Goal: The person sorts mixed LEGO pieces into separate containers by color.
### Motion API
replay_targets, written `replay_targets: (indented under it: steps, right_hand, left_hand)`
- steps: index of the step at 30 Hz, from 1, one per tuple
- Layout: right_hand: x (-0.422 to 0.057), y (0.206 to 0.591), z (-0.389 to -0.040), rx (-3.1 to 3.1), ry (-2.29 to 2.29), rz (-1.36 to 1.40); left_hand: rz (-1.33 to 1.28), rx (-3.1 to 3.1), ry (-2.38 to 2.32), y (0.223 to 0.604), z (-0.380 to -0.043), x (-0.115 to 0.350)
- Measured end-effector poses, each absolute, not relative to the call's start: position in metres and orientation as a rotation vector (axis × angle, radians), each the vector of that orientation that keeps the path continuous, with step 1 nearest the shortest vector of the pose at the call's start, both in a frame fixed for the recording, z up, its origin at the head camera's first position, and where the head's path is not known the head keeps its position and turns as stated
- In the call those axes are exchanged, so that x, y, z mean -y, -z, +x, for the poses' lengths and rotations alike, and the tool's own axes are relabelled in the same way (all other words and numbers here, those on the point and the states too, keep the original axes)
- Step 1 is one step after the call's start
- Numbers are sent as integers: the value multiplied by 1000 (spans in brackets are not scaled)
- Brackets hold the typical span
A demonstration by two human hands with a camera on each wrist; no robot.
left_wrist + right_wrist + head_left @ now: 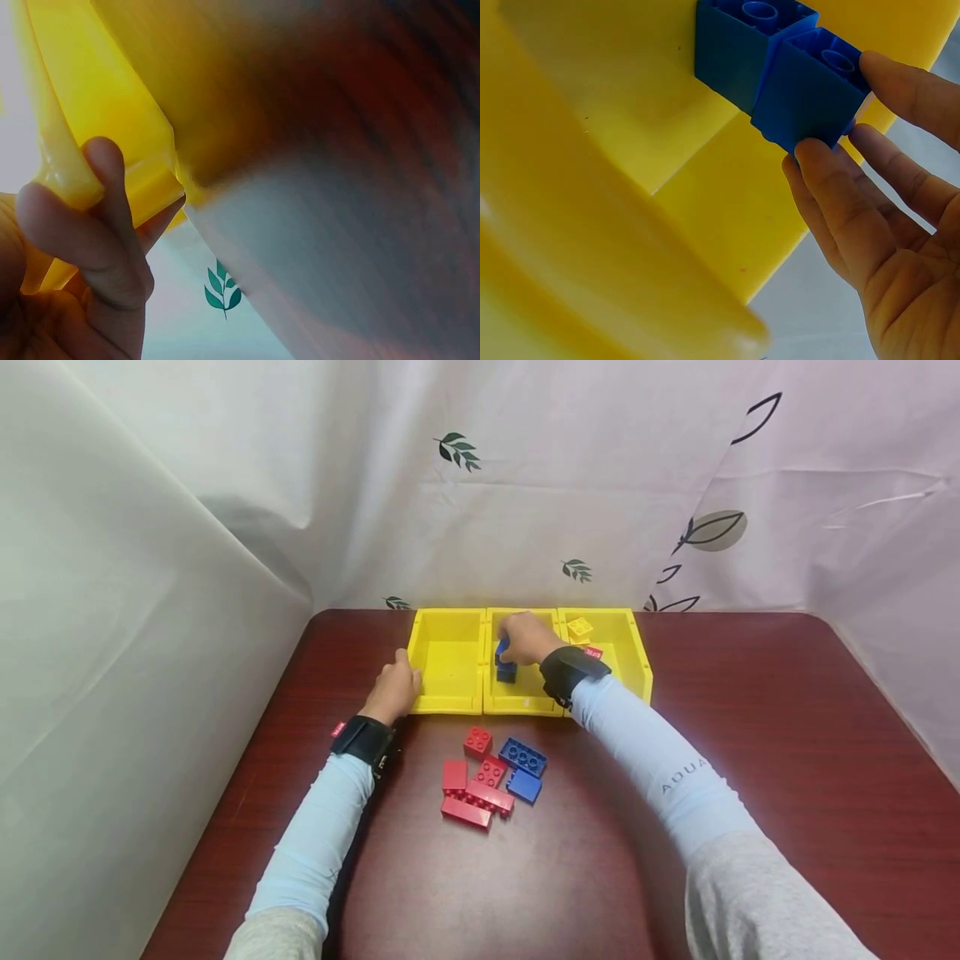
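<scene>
My left hand (394, 687) grips the outer side wall of the left yellow bin (450, 703). In the left wrist view its fingers curl over the bin's rim (56, 135). Inside the middle yellow bin (525, 703), my right hand (527, 639) pinches a blue toy building brick (810, 90) between thumb and fingers. That brick sits right against a second blue brick (735, 56), both with their hollow undersides facing the right wrist camera. Small yellow bricks (579, 627) lie in the right yellow bin (637, 660), partly hidden by my right wrist.
In front of the bins, several red bricks (467, 812) lie in a loose group on the dark red-brown table (750, 735). Two blue bricks (523, 785) are beside them, one showing its hollow underside. A white patterned sheet (525, 510) hangs behind the table.
</scene>
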State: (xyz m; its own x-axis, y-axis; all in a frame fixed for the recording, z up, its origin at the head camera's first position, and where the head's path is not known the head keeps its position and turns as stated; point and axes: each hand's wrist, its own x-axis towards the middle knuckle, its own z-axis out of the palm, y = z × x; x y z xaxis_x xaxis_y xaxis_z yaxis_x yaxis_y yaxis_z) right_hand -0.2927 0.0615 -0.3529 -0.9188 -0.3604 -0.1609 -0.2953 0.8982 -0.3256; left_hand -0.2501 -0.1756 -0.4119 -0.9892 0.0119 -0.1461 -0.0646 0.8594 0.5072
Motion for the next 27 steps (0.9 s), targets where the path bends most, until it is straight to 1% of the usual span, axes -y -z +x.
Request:
replay_targets:
  steps: [27]
  right_hand:
    - [-65, 355, -288, -2860, 485, -506]
  left_hand:
    - [-79, -2871, -798, 412, -250, 174]
